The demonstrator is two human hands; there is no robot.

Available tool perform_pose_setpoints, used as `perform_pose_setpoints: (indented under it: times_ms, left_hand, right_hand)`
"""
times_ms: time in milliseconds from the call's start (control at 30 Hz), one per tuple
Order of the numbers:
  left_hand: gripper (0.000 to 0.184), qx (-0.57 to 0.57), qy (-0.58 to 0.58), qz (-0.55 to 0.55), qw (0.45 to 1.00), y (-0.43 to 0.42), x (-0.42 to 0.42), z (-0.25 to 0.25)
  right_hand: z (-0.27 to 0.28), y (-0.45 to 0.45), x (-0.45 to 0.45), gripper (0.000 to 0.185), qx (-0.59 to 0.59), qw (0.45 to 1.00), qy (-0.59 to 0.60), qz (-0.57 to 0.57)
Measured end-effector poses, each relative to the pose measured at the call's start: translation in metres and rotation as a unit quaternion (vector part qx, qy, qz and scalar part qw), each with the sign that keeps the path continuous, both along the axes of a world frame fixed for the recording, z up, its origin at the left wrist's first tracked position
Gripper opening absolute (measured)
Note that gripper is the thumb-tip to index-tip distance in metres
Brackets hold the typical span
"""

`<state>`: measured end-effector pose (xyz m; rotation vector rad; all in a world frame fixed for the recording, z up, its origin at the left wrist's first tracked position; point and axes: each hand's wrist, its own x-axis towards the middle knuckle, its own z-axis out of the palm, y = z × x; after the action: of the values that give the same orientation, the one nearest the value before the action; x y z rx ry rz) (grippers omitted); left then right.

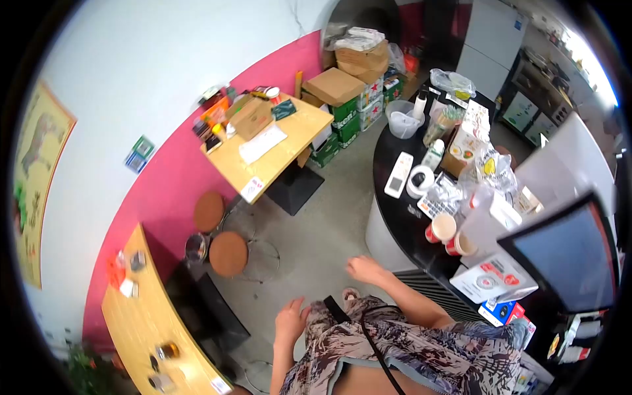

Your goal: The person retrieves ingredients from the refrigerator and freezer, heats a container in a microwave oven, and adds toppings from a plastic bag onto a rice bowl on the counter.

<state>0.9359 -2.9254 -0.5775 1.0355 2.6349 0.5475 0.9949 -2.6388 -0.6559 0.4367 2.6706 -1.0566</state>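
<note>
My left hand point(290, 322) hangs in front of my body at lower centre, with its fingers apart and nothing in them. Farther right, my right hand point(366, 270) is held out above the floor with its fingers curled in, and no object shows in it. It is nearest to the rounded black counter point(390, 216) but apart from it. On that counter stand two paper cups point(442, 228), a white remote control point(398, 174), a white roll point(419, 181) and a calculator point(436, 205). Neither hand touches any of these.
Two round brown stools point(228, 254) stand left of me. Beyond them is a wooden table point(299, 128) with a cardboard box point(250, 117). Another wooden table point(135, 329) runs along the left wall. Stacked cartons point(334, 87) stand at the back; a monitor point(559, 250) is at right.
</note>
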Motion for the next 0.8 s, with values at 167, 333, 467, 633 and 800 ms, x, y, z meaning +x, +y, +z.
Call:
perform_pose_setpoints:
  times_ms: [167, 333, 467, 633, 800]
  left_hand:
    - [0.039, -0.099, -0.068, 0.064, 0.991, 0.03, -0.153, -0.02]
    - [0.042, -0.162, -0.087, -0.029, 0.982, 0.117, -0.333, -0.066]
    - [0.04, -0.109, -0.053, -0.086, 0.989, 0.226, -0.458, -0.035]
    - [0.038, -0.02, -0.014, -0.102, 0.994, 0.351, -0.558, -0.025]
    - [0.042, -0.119, -0.109, -0.12, 0.98, 0.453, -0.605, -0.07]
  right_hand:
    - [0.031, 0.067, -0.175, 0.029, -0.067, 0.996, 0.057, -0.006]
    - [-0.008, 0.15, -0.319, 0.032, 0.009, 0.997, -0.002, -0.076]
    - [-0.035, 0.235, -0.402, 0.036, 0.017, 0.99, -0.116, -0.072]
    - [-0.071, 0.378, -0.481, 0.037, -0.077, 0.963, -0.133, -0.22]
    - [-0.094, 0.552, -0.541, 0.037, -0.184, 0.904, -0.176, -0.344]
